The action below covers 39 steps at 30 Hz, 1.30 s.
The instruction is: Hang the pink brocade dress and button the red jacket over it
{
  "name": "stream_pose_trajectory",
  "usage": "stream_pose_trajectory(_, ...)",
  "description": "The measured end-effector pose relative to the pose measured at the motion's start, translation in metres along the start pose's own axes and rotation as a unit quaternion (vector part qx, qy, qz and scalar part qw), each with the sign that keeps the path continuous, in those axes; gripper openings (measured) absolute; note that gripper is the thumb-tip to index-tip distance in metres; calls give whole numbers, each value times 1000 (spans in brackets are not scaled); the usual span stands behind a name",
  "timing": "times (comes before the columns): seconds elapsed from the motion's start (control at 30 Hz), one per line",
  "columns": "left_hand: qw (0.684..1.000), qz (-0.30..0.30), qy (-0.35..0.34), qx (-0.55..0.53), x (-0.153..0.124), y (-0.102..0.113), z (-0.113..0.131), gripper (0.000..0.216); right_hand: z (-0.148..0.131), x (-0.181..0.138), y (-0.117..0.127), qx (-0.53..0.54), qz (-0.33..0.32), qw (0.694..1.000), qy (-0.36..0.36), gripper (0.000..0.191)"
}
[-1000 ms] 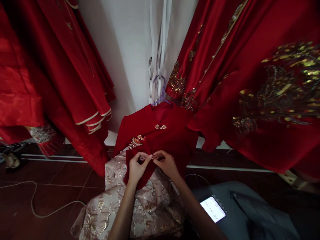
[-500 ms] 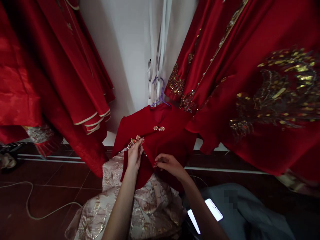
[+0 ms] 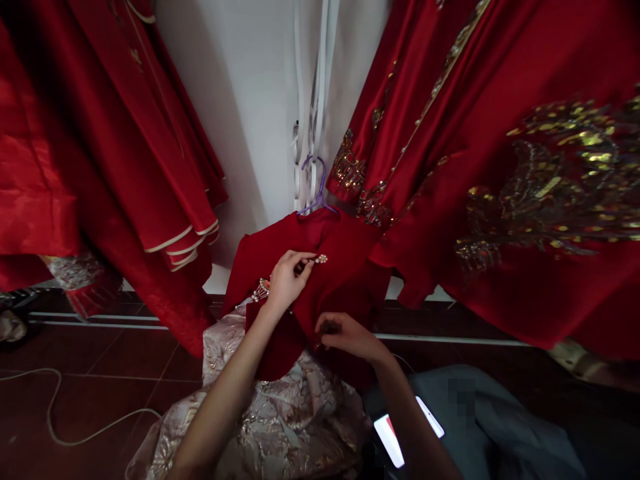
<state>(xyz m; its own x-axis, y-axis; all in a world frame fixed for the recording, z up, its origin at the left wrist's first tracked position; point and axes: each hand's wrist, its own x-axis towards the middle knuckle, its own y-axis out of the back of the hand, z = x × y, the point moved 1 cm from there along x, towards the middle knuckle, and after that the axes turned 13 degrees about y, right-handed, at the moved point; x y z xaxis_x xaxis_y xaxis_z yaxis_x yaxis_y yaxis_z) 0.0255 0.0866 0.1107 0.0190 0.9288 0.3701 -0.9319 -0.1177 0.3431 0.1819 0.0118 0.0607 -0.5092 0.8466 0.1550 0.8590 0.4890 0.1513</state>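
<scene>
The left hand [image 3: 287, 279] has left the beaded ornament [image 3: 261, 289], left of the frame's centre, and risen to the pearl clasp [image 3: 323, 259] just above centre. Its thumb and fingertips pinch narrowly at the clasp's left end, covering that flower. The right hand [image 3: 347, 335] stays low, just below and right of centre, its fingers curled by the front edge of the red jacket [image 3: 340, 283]; whether it grips anything is too dim to tell. The jacket hangs mid-frame from a purple hanger [image 3: 321, 192], above pale brocade fabric [image 3: 300, 407] at lower centre. So the handling now seems split, with the upper fastening and the lower edge attended separately.
</scene>
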Motion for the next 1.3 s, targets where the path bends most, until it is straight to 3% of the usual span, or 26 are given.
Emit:
stream_pose_trajectory(0.1, 973, -13, -115, 200, 17, 3, 10, 20, -1, -3, 3, 0, -10, 1000, -3, 13)
stream_pose_trajectory(0.2, 941, -30, -169, 291, 27, 2, 14, 19, -1, -3, 4, -12, -7, 1000, 3, 13)
stream_pose_trajectory(0.37, 923, -48, -216, 314, 33, 7, 25, 12, -3, -4, 3, -35, -17, 999, 21, 13)
stream_pose_trajectory(0.53, 931, -132, -216, 263, 32, 15, 34, 11, -11, -2, 9, -85, 9, 995, 41, 20)
stream_pose_trajectory(0.63, 943, -137, -202, 225, 30, 17, 37, 14, -26, 14, 19, -125, 131, 977, 113, 18)
stream_pose_trajectory(0.73, 954, -123, -182, 202, 29, 18, 38, 13, -50, 45, 27, -121, 291, 923, 219, 27)
stream_pose_trajectory(0.8, 955, -95, -180, 216, 28, 20, 36, 16, -62, 70, 27, -83, 311, 913, 251, 39)
stream_pose_trajectory(0.9, 946, 20, -163, 281, 27, 27, 30, 28, -66, 103, 23, -94, 347, 913, 192, 65)
stream_pose_trajectory(1.03, 909, 205, -105, 347, 29, 48, 19, 46, -51, 118, 33, -279, 460, 839, 81, 97)
stream_pose_trajectory(1.13, 898, 233, -55, 369, 37, 74, 9, 53, -41, 112, 60, -394, 452, 800, 30, 84)
stream_pose_trajectory(1.3, 929, 153, 110, 319, 59, 122, -17, 38, -53, 88, 123, -541, 333, 772, -35, 57)
